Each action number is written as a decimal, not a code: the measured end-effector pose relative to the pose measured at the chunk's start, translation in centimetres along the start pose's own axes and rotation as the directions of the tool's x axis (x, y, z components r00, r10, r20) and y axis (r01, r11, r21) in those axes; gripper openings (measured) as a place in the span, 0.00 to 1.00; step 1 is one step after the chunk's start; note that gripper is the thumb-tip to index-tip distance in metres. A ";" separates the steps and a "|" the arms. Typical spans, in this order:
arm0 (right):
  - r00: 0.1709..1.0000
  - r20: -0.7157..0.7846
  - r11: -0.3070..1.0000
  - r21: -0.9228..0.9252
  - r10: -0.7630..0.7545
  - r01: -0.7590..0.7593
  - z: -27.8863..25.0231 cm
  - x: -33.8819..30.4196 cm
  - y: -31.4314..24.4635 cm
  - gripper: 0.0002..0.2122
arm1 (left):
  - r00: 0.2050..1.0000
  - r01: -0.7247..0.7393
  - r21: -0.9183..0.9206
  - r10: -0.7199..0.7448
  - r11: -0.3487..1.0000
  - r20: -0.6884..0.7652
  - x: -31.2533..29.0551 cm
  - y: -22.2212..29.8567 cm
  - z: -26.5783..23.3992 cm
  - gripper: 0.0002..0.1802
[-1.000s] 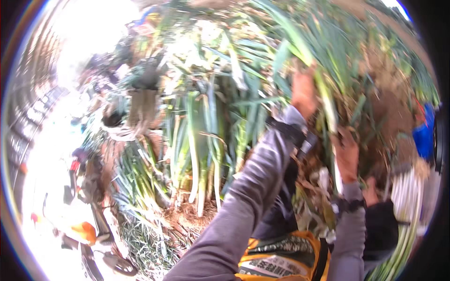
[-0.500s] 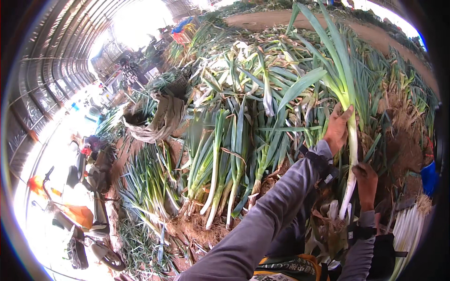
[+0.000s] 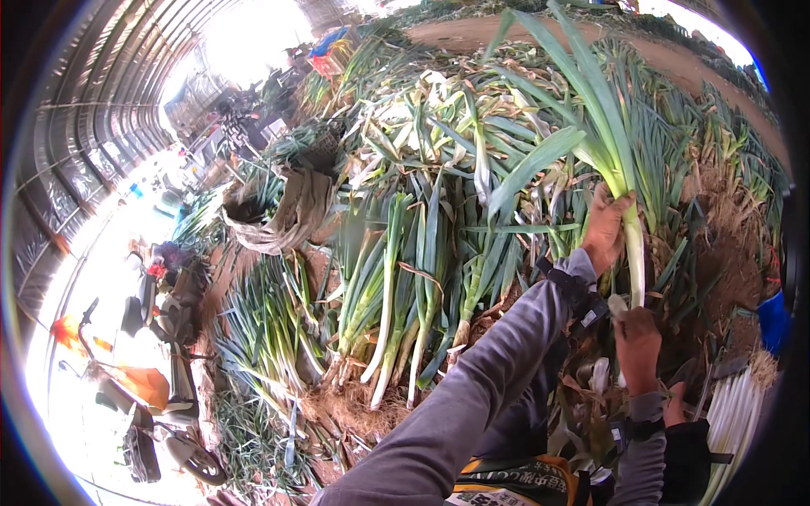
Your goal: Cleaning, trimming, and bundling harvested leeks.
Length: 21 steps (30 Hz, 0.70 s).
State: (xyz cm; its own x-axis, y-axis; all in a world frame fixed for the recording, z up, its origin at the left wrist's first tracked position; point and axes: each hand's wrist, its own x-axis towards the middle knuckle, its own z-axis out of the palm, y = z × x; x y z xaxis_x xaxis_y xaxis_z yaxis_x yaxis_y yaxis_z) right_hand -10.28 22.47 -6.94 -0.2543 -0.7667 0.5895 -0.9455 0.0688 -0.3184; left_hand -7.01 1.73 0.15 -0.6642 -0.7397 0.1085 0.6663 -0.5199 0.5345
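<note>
My left hand (image 3: 606, 229) is closed round the stalk of a long leek (image 3: 636, 261), just under where its green leaves fan out. The leaves rise up and away over the pile. My right hand (image 3: 638, 341) is closed at the lower part of the white stalk and hides its bottom end. A small pale piece (image 3: 618, 305) shows at its fingers; what it is I cannot make out. Left of my arms, several untrimmed leeks (image 3: 392, 295) lie in a row with roots toward me.
A heap of leeks and loose leaves (image 3: 439, 118) spreads ahead. An open woven sack (image 3: 291, 215) stands to the left, beyond a parked scooter (image 3: 169, 396). Cleaned white stalks (image 3: 732, 422) lie at the right, near a blue object (image 3: 772, 320).
My right hand has shifted left and slightly down, turned into a fist, and now covers the stalk's lower end. The leek's top has swung a little left; my left hand still grips it.
</note>
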 end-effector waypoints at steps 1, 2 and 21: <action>0.999 0.038 1.000 0.001 -0.017 0.017 -0.2 -0.2 -1.1 0.06 | 0.999 -0.013 0.015 0.013 1.000 -0.030 0.0 0.1 -0.1 0.16; 0.997 0.076 0.999 0.002 -0.033 0.033 -0.4 -0.2 -2.1 0.06 | 0.999 -0.012 0.016 0.012 1.000 -0.031 0.1 0.2 -0.3 0.16; 0.790 0.588 0.517 0.628 0.172 -0.581 -4.8 -3.0 -1.7 0.07 | 0.815 -0.320 0.343 0.441 0.883 -0.377 3.1 2.5 -5.4 0.19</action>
State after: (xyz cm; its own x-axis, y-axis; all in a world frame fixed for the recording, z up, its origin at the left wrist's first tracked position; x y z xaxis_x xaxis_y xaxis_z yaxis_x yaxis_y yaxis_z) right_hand -8.94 27.74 -4.60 -0.2440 -0.9694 -0.0260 -0.2136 0.0799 -0.9737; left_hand -5.52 -4.17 -2.71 -0.1193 -0.9928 0.0084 0.6847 -0.0761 0.7248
